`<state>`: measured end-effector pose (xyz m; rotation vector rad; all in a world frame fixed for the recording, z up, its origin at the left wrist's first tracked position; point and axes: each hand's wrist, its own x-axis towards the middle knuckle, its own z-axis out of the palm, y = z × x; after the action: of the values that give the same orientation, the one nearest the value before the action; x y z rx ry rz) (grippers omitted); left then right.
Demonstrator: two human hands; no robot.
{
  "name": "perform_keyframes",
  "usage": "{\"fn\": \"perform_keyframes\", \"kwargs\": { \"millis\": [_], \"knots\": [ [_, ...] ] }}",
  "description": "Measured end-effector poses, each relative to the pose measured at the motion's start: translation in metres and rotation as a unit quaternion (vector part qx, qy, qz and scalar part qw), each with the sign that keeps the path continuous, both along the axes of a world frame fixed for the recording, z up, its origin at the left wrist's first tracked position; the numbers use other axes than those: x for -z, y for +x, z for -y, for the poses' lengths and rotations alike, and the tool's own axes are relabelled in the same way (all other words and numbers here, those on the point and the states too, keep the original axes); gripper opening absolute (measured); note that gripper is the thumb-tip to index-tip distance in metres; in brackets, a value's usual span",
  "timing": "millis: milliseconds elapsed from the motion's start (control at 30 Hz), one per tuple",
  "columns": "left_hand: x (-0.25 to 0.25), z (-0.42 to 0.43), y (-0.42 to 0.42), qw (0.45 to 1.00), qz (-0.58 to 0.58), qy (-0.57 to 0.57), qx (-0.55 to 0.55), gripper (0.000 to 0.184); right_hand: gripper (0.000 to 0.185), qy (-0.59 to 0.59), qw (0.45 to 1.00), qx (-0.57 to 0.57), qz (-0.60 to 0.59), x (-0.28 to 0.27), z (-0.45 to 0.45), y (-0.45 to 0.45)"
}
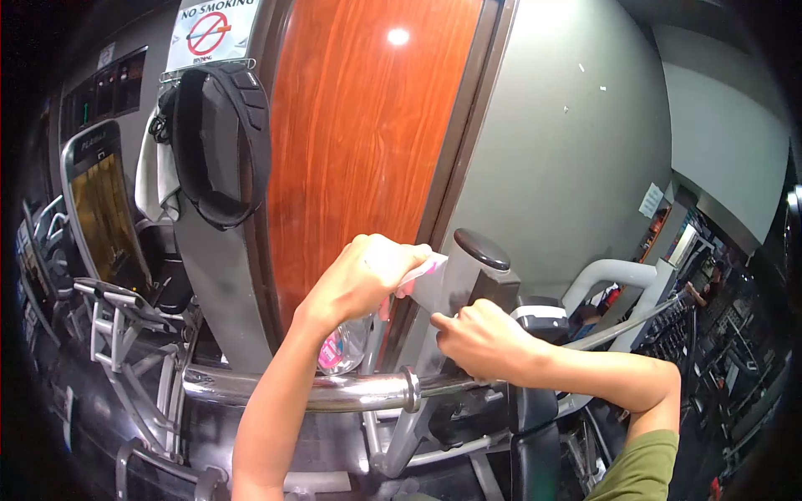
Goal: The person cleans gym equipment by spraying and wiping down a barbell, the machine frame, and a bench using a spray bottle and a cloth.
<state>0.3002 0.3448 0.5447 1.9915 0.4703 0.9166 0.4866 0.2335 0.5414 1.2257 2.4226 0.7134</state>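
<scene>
My left hand [368,275] is closed around the upper part of what looks like a clear spray bottle [341,349]. The bottle's pink label shows below my wrist, and pink and whitish parts show by my fingers. Just to the right, my right hand [484,338] is closed, knuckles up, in front of a grey post with a black rounded cap [482,248]. Whatever lies inside its curled fingers is hidden. A pale, thin-looking grey surface [433,288] fills the gap between both hands; I cannot tell whether it is a sheet or part of the post.
A chrome bar [301,391] crosses below my hands, with a black pad [533,409] to the right. Behind stands a reddish wooden door [368,117]. A black belt [221,146] hangs under a no-smoking sign [210,35]. Gym machines stand on both sides.
</scene>
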Motion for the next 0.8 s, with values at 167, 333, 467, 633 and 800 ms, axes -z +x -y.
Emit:
{"fn": "perform_keyframes", "kwargs": {
  "millis": [167,333,467,633,800],
  "knots": [
    [0.004,-0.003,0.002,0.999,-0.021,0.003,-0.034,0.052,0.007,0.131,0.989,0.073,-0.013,-0.046,-0.003,-0.008],
    [-0.001,-0.001,-0.002,0.997,0.005,-0.014,-0.079,0.051,0.008,0.088,0.993,0.081,0.009,-0.004,-0.008,-0.005],
    [0.0,-0.003,-0.002,0.998,-0.013,0.011,-0.067,0.05,0.009,-0.052,0.996,0.001,0.073,0.023,-0.005,-0.005],
    [0.009,-0.015,0.005,0.995,-0.054,-0.02,-0.077,0.046,0.009,0.093,0.99,0.103,0.007,-0.048,-0.001,-0.016],
    [0.013,-0.021,0.003,0.998,-0.007,-0.025,-0.064,0.051,0.008,0.153,0.985,0.079,0.029,-0.023,-0.05,-0.003]
  ]
}}
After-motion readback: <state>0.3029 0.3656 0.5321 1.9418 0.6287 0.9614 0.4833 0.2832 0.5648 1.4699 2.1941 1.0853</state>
